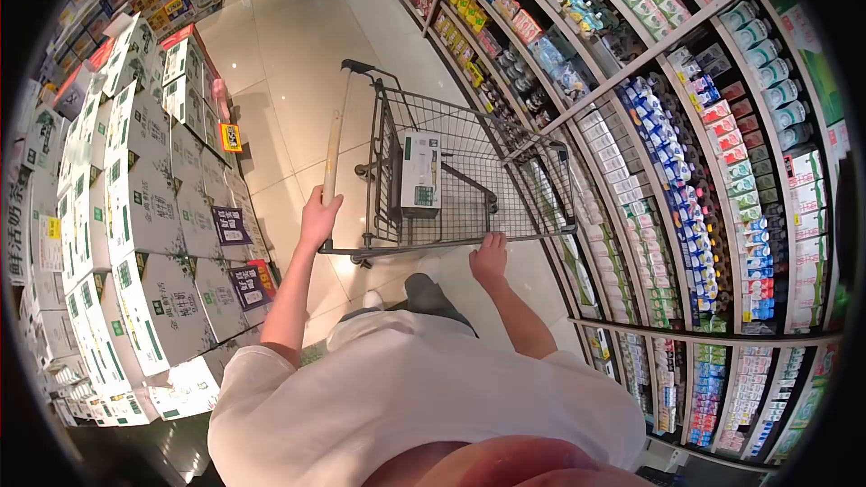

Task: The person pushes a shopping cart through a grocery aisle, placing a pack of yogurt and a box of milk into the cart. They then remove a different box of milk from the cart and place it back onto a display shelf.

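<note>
A wire shopping cart (pixel 469 149) stands in front of me, turned so that its long side faces my body. My left hand (pixel 322 216) is wrapped round the near end of the cart's pale handle bar (pixel 335 135). On the top rim of the near side rests my right hand (pixel 489 258), its fingers curled over the wire edge. Inside the basket, close to the handle end, is a white and green carton (pixel 420 171). Neither hand touches the carton.
Stacked white milk cartons (pixel 149 162) rise on my left, with a yellow price tag (pixel 231 137) on them. Long shelves (pixel 622 180) full of bottles and packs run along the right, close to the cart's front end. Tiled floor (pixel 289 45) stretches ahead between them.
</note>
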### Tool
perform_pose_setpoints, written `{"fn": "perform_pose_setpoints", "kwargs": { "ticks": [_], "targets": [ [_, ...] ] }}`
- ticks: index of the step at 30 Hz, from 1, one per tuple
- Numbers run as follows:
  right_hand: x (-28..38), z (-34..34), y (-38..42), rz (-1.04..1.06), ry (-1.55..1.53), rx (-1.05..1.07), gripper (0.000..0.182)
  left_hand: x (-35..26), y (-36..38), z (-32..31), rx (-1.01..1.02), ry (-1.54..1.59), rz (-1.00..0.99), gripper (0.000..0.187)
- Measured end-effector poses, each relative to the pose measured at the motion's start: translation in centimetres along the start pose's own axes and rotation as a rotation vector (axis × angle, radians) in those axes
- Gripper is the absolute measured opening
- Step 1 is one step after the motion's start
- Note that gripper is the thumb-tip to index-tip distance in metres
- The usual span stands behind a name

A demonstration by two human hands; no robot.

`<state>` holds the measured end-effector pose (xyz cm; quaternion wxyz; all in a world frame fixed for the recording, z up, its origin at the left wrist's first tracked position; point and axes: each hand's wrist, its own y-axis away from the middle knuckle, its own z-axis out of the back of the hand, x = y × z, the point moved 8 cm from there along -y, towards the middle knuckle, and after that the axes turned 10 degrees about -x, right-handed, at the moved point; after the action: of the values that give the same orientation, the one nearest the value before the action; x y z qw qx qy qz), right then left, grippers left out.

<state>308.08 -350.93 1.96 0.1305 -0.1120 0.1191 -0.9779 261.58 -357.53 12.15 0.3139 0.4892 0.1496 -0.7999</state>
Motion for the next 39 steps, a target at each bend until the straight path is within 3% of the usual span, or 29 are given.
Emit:
{"fn": "perform_pose_setpoints", "kwargs": {
  "ticks": [9, 11, 17, 20, 26, 29, 33, 34, 35, 39],
  "targets": [
    [4.5, -2.0, -11.9, 0.140, -0.224, -0.095, 0.053, -5.5, -1.5, 4.9, -0.272, -0.402, -0.138, 0.069],
    [5.0, -2.7, -14.7, 0.181, -0.254, -0.076, 0.055, -4.9, -2.1, 4.1, -0.342, -0.455, -0.284, 0.073],
    [4.4, -6.2, -24.5, 0.234, -0.232, 0.031, 0.056, -6.3, -2.3, 0.8, -0.323, -0.586, -0.191, 0.086],
    [3.4, -10.4, -30.0, 0.330, -0.198, 0.046, 0.051, -5.8, -3.1, -1.6, -0.357, -0.605, -0.115, 0.091],
    [3.9, -11.9, -39.3, 0.489, -0.177, 0.097, 0.035, -6.6, -4.5, -7.4, -0.329, -0.543, 0.013, 0.095],
    [6.5, -9.4, -41.3, 0.266, -0.499, 0.371, 0.037, -8.7, -5.2, -10.0, -0.249, -0.499, -0.036, 0.095],
    [13.7, 3.3, -38.0, 0.333, -0.805, 0.297, 0.046, -12.6, -7.1, -12.7, -0.033, -0.351, -0.107, 0.086],
    [15.4, 6.1, -36.9, 0.335, -0.851, 0.341, 0.047, -13.4, -7.8, -13.0, 0.002, -0.331, -0.094, 0.066],
    [16.8, 7.3, -35.9, 0.339, -0.862, 0.414, 0.048, -13.5, -9.0, -13.6, 0.040, -0.273, -0.164, 0.060],
    [18.3, 5.0, -34.6, 0.316, -0.468, 0.445, 0.047, -18.1, -17.2, -11.0, -0.003, -0.141, -0.356, 0.035]
  ]
}}
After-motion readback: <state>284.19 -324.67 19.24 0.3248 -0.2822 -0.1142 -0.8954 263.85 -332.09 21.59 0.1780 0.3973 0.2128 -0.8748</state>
